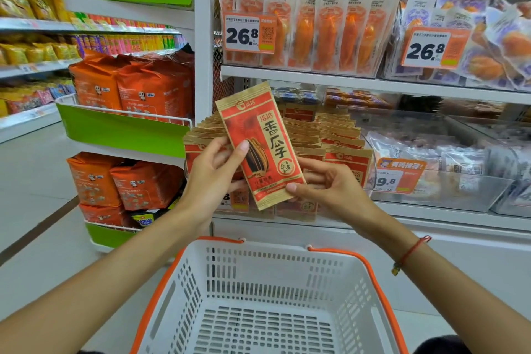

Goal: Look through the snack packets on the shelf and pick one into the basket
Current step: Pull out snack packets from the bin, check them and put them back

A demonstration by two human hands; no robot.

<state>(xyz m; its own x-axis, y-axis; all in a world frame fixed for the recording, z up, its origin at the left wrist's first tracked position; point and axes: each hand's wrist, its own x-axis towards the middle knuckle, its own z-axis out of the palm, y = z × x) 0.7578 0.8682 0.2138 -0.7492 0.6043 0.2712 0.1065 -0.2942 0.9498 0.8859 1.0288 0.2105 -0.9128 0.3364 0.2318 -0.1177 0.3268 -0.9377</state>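
Step — inspecting | packet [260,144] is hanging above the basket [178,276], in front of its shelf row | your left hand [214,178] and right hand [330,184] are both pinching it | next — you're likely lowering it in, releasing.

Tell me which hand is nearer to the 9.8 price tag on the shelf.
Right. The right hand holds the seed packet's lower corner, just left of the 9.8 price tag. The left hand grips the packet's far side, further from the tag.
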